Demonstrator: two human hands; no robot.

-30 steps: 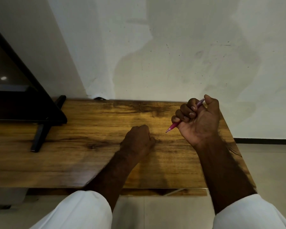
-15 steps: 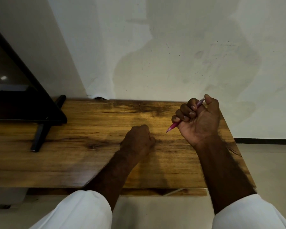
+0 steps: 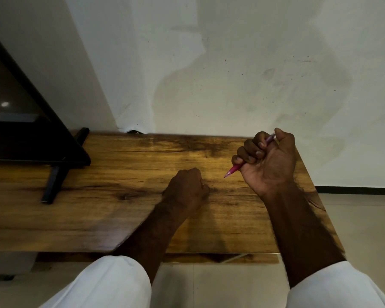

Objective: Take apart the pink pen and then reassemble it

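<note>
From the head view, the right hand (image 3: 268, 161) is up off the wooden table (image 3: 125, 178) with its palm turned toward the camera. Its fingers (image 3: 249, 150) are curled tight around the pink pen (image 3: 233, 169). The pen goes slanting through the fist. Its pointy tip pokes out below the little finger, down and to the left of the hand, and points at the table without touching it. The other end of the pen peeks out at the top of the fist, right beside the thumb (image 3: 283, 138). The middle of the pen is hidden inside the hand, so I cannot tell if it is in one piece.

The left hand (image 3: 187, 190) sits on the table, below and to the left of the right hand. It is closed in a fist with its back facing up. I cannot tell if anything is inside it. The pen tip is just to the right of this fist and a little higher, not touching it.

Both arms come out of white sleeves (image 3: 111, 283) near the bottom. Far to the left of the left hand stands a black screen (image 3: 20, 121) on a black stand (image 3: 52, 183), resting on the same table. Behind both hands is a pale wall (image 3: 231, 74) with faint marks
</note>
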